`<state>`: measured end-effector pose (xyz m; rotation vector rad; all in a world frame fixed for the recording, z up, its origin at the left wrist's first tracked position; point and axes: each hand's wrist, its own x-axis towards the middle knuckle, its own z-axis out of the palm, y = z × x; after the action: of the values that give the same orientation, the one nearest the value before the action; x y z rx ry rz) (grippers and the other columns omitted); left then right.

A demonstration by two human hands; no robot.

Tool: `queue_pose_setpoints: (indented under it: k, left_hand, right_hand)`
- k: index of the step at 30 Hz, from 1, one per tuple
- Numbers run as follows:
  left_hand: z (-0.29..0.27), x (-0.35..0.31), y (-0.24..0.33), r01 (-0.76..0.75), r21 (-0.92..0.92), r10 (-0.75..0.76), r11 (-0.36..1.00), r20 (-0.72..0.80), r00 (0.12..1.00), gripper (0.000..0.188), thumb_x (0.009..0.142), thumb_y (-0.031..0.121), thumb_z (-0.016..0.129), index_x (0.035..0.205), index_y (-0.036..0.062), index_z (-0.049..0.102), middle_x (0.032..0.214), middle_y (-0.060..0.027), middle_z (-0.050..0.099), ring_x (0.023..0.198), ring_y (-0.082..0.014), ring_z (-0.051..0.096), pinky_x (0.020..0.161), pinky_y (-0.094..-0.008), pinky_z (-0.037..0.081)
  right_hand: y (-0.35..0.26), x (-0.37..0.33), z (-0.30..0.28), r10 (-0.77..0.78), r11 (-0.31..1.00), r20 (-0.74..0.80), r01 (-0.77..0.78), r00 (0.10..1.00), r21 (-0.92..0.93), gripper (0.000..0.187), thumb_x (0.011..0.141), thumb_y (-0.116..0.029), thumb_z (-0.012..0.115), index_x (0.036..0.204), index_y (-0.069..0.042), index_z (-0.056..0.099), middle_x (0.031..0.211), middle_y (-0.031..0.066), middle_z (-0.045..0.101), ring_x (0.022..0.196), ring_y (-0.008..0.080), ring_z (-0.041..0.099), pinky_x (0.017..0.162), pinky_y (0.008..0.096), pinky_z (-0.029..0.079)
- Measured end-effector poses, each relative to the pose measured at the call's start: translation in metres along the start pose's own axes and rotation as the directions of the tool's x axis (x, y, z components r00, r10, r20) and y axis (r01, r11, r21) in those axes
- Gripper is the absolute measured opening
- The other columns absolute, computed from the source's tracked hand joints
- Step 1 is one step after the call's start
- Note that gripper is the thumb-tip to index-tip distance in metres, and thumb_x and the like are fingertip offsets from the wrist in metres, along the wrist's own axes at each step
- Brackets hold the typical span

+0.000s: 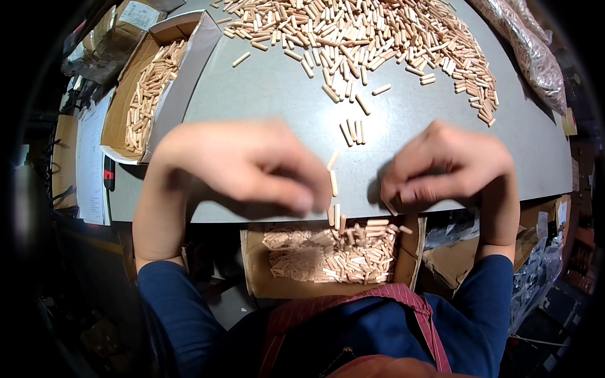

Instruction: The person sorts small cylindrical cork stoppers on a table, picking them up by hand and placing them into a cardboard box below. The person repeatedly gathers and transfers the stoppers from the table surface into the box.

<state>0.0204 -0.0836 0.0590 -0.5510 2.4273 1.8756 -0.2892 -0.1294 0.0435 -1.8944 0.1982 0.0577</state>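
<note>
Both hands curled, blurred at near bench (265, 94) edge: left hand (252, 165) & right hand (441, 167); can't tell grip. Few dowels (333, 183) dropping into near box (328, 252), approx. half full. Big dowel pile (365, 31) far on bench; most left.

Clear plastic bag (535, 57), papers (91, 164)

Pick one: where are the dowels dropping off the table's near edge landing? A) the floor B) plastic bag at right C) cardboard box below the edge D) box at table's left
C. Dowels are falling between the left hand and right hand, past the table edge, into the box of dowels right below it.
</note>
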Motion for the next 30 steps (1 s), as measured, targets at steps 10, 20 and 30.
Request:
queue_pose_setpoints:
  k: [10, 20, 30]
  left_hand:
    - [0.005, 0.022, -0.036, 0.151, 0.117, -0.041, 0.982, -0.64, 0.768, 0.027, 0.104, 0.023, 0.067, 0.124, 0.0042, 0.07, 0.099, 0.0021, 0.068, 0.08, -0.0051, 0.059, 0.069, -0.0217, 0.049]
    - [0.033, 0.021, 0.004, 0.211, -0.431, -0.227, 0.877, 0.016, 0.974, 0.023, 0.101, 0.006, 0.065, 0.115, -0.0097, 0.072, 0.098, -0.0117, 0.076, 0.084, -0.0124, 0.071, 0.076, -0.0247, 0.058]
    - [-0.037, 0.011, -0.075, 0.177, 0.255, 0.192, 0.95, -0.931, 0.311, 0.049, 0.097, 0.016, 0.071, 0.141, -0.0018, 0.058, 0.132, -0.0167, 0.068, 0.123, -0.0261, 0.064, 0.105, -0.0339, 0.051]
  right_hand:
    - [0.033, 0.014, 0.001, -0.041, 0.965, -0.417, -0.073, 0.908, -0.252, 0.04, 0.104, -0.03, 0.065, 0.13, 0.0, 0.065, 0.118, 0.0152, 0.072, 0.11, 0.0225, 0.068, 0.098, 0.0373, 0.053]
    - [-0.005, 0.029, 0.031, 0.061, 0.97, -0.002, -0.059, 0.998, 0.236, 0.018, 0.094, -0.008, 0.07, 0.097, 0.009, 0.075, 0.083, 0.0098, 0.069, 0.064, 0.0125, 0.066, 0.053, 0.023, 0.052]
    - [0.062, 0.038, -0.021, -0.231, 0.968, -0.867, 0.014, 0.441, -0.25, 0.031, 0.102, -0.014, 0.066, 0.131, -0.003, 0.065, 0.116, 0.008, 0.068, 0.108, 0.0136, 0.064, 0.091, 0.0263, 0.054]
